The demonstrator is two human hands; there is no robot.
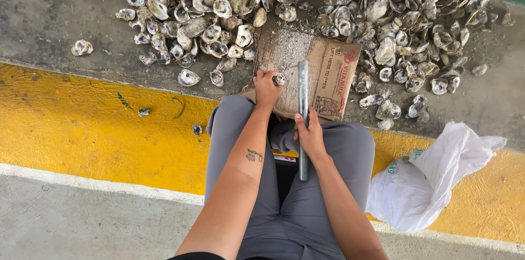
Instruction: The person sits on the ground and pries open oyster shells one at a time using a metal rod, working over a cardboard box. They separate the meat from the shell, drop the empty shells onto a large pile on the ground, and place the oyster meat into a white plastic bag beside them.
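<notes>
Two hands are at work over a flattened cardboard (328, 68) sheet that lies on the grey concrete in front of your knees. Your left hand (266, 88) is closed around a small shell (279, 79), fingers curled over it, pressing it down on the near left part of the cardboard. Your right hand (310, 135) grips a grey metal rod (303, 101) around its middle, fingers wrapped tight; the rod runs nearly straight away from you, its far end over the cardboard just right of the shell, its near end down between your thighs. The rod and the shell are near each other, but you cannot tell from here whether they touch.

White grit is smeared across the far left part of the cardboard. Beyond it, a big heap of shells (208, 8) spreads across the concrete on the left, and a second heap (404, 25) fans out on the right, both reaching the cardboard's edges. A few loose shells lie apart, one (82, 48) far out to the left. A white sack (426, 178) sits crumpled beside your right knee, on the yellow stripe (82, 129) that crosses the floor under your legs. You wear grey trousers (240, 129).
</notes>
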